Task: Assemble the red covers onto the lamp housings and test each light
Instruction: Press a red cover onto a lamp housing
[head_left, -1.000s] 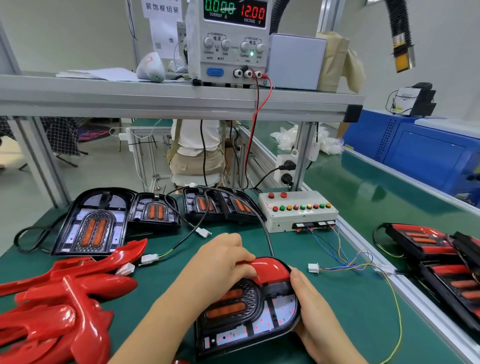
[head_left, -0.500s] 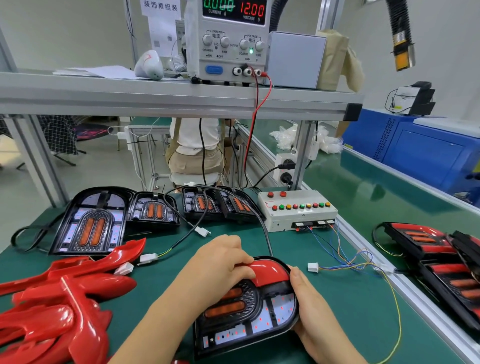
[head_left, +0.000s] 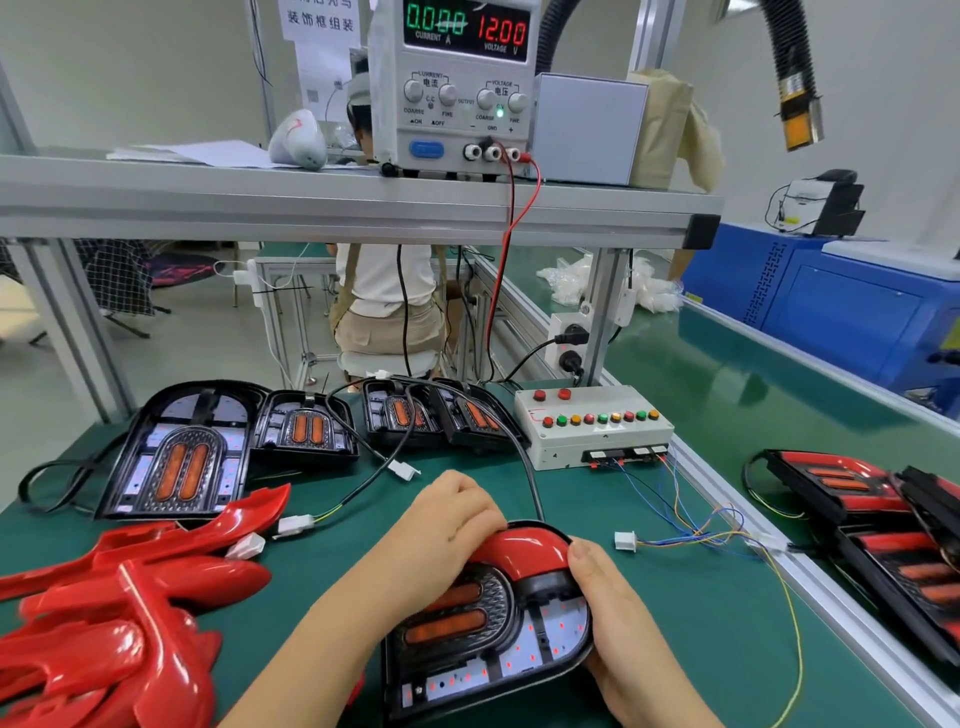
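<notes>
The left hand (head_left: 447, 525) has its fingers (head_left: 483, 526) curled down over the red cover (head_left: 524, 551), pressing it onto the rounded top of the lamp housing (head_left: 519, 644) at the lower middle of the frame. The right hand (head_left: 618, 618) clamps the housing's right edge, thumb against the cover's rim. To seat it well, I judge, press evenly along the curve with the housing flat on the bench (head_left: 675, 623), and check the seam for gaps before testing.
</notes>
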